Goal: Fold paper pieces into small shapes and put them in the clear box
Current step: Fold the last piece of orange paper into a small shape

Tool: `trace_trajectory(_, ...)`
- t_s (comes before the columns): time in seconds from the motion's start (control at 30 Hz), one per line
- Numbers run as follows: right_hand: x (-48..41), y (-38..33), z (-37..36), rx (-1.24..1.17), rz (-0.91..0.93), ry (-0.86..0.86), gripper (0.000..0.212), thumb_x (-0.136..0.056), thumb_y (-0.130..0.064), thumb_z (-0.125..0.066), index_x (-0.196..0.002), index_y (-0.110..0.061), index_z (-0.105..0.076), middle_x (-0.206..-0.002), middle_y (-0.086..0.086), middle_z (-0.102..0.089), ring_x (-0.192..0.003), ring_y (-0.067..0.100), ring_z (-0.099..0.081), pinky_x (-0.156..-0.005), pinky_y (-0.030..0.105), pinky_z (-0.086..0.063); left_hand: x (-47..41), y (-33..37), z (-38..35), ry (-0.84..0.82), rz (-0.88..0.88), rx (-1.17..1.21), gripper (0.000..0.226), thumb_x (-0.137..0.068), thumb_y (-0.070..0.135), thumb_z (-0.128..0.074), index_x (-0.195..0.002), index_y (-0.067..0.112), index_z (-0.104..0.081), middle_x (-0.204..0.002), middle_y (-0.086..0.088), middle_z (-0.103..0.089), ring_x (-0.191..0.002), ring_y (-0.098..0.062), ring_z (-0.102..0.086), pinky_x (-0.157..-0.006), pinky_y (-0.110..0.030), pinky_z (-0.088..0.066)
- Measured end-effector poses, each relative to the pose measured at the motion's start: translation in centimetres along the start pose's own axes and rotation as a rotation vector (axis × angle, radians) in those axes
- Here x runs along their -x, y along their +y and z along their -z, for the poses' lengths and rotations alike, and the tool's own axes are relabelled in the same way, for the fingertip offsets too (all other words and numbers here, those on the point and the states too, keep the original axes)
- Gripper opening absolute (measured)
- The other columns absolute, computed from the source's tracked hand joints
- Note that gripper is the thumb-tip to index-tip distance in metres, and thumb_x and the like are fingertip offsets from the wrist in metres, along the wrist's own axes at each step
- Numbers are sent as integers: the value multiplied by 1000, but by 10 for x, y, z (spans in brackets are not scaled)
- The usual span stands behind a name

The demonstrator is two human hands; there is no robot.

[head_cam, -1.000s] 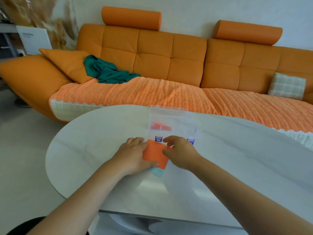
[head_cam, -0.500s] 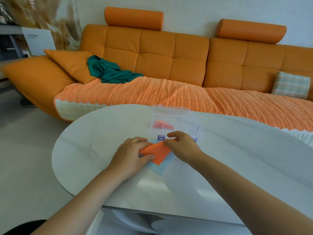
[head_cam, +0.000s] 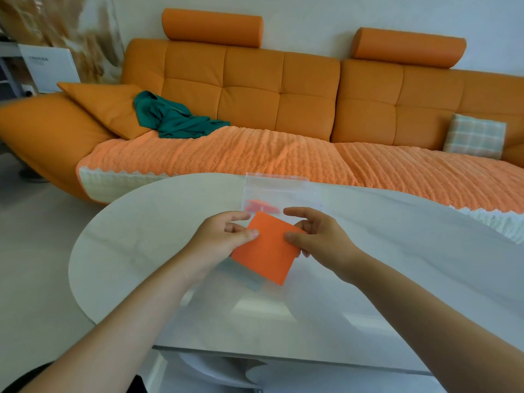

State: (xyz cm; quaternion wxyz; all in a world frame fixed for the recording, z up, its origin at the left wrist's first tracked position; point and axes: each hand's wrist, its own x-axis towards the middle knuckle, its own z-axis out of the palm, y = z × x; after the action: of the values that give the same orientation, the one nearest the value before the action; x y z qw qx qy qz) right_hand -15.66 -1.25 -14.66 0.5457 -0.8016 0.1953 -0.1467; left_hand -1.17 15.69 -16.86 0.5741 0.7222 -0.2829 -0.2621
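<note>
While left hand [head_cam: 224, 239] and right hand [head_cam: 314, 236] pinch opposite sides of the orange paper [head_cam: 266, 251], it hangs diamond-wise between them. Just beyond, dead ahead: the clear box [head_cam: 278, 188].

Nothing in view could be read. The only trace of print stood on a white panel [head_cam: 49, 68] propped upright just past the left end of the orange sofa [head_cam: 255, 89]. It was one short line of small grey characters near the panel's upper left corner, too small and blurred for any word, number or script to be made out. The clear box [head_cam: 276, 191], on the worktop [head_cam: 141, 251] in front of the sofa, showed no legible label on its walls. The orange paper [head_cam: 268, 251], pinched between the left hand [head_cam: 218, 239] and the right hand [head_cam: 317, 236] nearer than the box, was plain on its visible face.
</note>
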Motion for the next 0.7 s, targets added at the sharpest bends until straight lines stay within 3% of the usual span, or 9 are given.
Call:
trace_trajectory(0.07,4,8,6,32,-3,5,42,-91,-9,-66,-128,-26,-58,-78,-4,-68,-62,8,-62,-63,25,-46,-3,4,-10,-14,-33,3,18,-90,17,-71,-106,24,-72,-93,-8,-76,-82,-17,-71,-74,-34,-54)
trace_trajectory(0.13,8,16,13,129,58,47,50,-91,-8,-60,-134,-33,-53,-99,-9,-69,-78,5,-63,-70,21,-48,-6,5,-18,-15,-42,10,12,-91,15,-68,-99,21,-74,-94,-6,-77,-80,-15,-70,-70,-29,-54)
trace_trajectory(0.23,18,30,25,452,350,102,76,-74,6,-51,-135,-39,-49,-132,-13,-51,-116,4,-51,-92,19,-42,-10,6,-29,-24,-27,25,11,-94,16,-65,-99,19,-74,-98,-6,-77,-82,-13,-70,-71,-26,-53)
trace_trajectory(0.3,21,41,32,758,550,103,78,-68,8,-55,-133,-35,-53,-143,-5,-42,-130,17,-42,-103,28,-36,-14,5,-36,-36,-8,33,11,-95,17,-63,-99,19,-73,-100,-6,-76,-82,-14,-68,-74,-29,-52)
trace_trajectory(0.4,22,52,37,953,657,109,53,-74,-13,-75,-121,-32,-62,-148,2,-42,-129,29,-43,-101,40,-36,-18,2,-45,-68,31,88,12,-96,17,-62,-101,16,-73,-99,-8,-75,-81,-15,-65,-77,-33,-50)
trace_trajectory(0.53,19,58,44,886,755,130,17,-80,-32,-75,-97,-30,-72,-135,2,-56,-120,28,-52,-94,44,-39,-21,1,-55,-62,32,48,11,-95,17,-63,-99,18,-73,-91,2,-76,-76,-7,-67,-68,-22,-50)
trace_trajectory(0.63,16,58,50,879,803,107,7,-85,-37,-73,-90,-32,-75,-129,-2,-61,-116,24,-55,-94,42,-39,-22,-1,-63,-16,-12,-36,10,-93,14,-65,-94,18,-74,-90,3,-77,-74,-5,-68,-65,-19,-49)
trace_trajectory(0.7,16,57,50,838,752,92,11,-88,-43,-69,-89,-34,-76,-127,-6,-62,-116,20,-55,-95,40,-39,-23,0,-67,-23,-50,-96,13,-92,10,-65,-93,19,-74,-88,4,-78,-75,-4,-70,-66,-17,-50)
